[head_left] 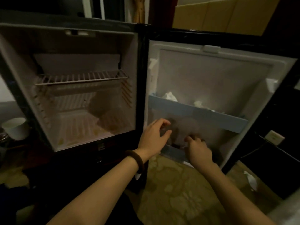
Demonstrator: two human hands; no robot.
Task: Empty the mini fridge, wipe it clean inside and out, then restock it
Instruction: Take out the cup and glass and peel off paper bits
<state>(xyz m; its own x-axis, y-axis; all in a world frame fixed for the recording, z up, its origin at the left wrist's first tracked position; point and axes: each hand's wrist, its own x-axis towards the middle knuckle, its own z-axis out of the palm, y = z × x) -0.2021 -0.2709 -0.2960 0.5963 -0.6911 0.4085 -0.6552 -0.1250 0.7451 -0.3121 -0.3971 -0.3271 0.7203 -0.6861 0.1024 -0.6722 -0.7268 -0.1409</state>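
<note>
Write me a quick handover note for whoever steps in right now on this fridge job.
Left hand: fingers curled at the lower door shelf; grip too blurred to tell.
Right hand: reaching into the same shelf, contents unclear.
Fridge: door open, wire rack bare, yellowish stains on the floor.
Upper door shelf: holds crumpled tissues.
Left: clear door shelves, wipe, restock.

Both my forearms reach forward, bare, a dark bracelet (135, 161) round my left wrist. My left hand (154, 135) has its fingers curled with thumb opposed; what that grip closes on is too blurred to tell. My right hand (198, 151) points knuckles-up, fingers bent downward.
</note>
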